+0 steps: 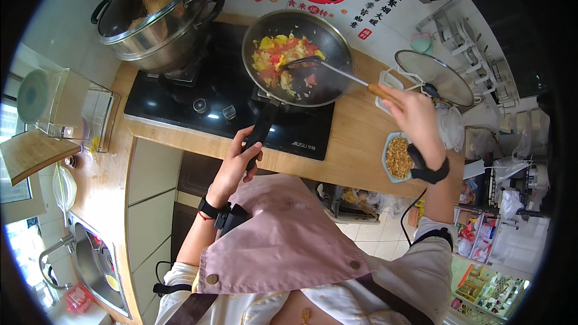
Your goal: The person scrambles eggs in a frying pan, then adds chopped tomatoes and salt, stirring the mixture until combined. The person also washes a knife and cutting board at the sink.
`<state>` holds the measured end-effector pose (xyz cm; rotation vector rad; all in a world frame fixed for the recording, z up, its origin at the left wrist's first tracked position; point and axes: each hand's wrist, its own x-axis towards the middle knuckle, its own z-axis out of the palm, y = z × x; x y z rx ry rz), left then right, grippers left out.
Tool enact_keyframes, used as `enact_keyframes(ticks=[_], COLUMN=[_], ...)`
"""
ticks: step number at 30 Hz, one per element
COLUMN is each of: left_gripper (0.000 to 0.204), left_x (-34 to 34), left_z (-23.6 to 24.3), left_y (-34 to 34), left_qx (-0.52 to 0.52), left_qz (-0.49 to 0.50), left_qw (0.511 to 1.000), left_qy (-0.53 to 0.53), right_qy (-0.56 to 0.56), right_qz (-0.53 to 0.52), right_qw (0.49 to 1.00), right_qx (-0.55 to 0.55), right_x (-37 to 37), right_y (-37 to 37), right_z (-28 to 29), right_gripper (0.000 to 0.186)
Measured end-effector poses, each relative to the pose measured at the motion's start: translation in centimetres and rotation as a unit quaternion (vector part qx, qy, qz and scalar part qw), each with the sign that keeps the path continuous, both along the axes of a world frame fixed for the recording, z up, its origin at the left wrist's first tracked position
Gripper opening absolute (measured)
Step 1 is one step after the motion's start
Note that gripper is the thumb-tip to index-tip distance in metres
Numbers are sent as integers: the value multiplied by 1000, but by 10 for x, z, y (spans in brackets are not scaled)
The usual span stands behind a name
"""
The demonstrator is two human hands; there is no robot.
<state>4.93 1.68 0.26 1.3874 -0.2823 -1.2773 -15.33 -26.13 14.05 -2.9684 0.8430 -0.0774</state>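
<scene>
A dark frying pan [330,42] stands on the right side of the black gas stove [180,99]. My left hand [232,165] is closed around its black handle [262,132]. Chopped tomato and yellow scrambled egg [278,60] lie mostly in the pan's left half, with a few pieces strewn to the right. With my right hand [415,117] I grip the wooden handle of a metal spatula [343,73]. Its dark blade rests among the food, partly covered by it. Just below my right wrist, a pale blue bowl [386,165] of chopped nuts or similar crumbs sits on the counter.
A large lidded steamer pot [150,36] occupies the stove's left burner. On the right, a glass lid [435,75] leans by the wall beside hanging utensils. At the far left are a wooden board [36,155], a wire rack [108,114] and a sink [96,259]. The wooden counter edge [289,171] runs before me.
</scene>
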Motion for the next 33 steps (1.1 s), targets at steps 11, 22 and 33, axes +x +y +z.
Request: enact_keyframes(ticks=[11,22,33], left_gripper=[49,46,46], left_x=[0,0,-1], left_z=[1,-1,-2], left_y=[0,0,-1], left_qx=[8,-2,-4], left_qz=[3,12,18], left_qw=[1000,1000,1000], left_qy=[-3,25,25], right_qy=[-3,36,28], right_qz=[182,136,189], right_qw=[979,980,975], right_qx=[-92,-142,-115], right_x=[72,90,86], right_y=[-19,-54,-58], right_z=[-6,2,9], right_gripper=[38,34,32])
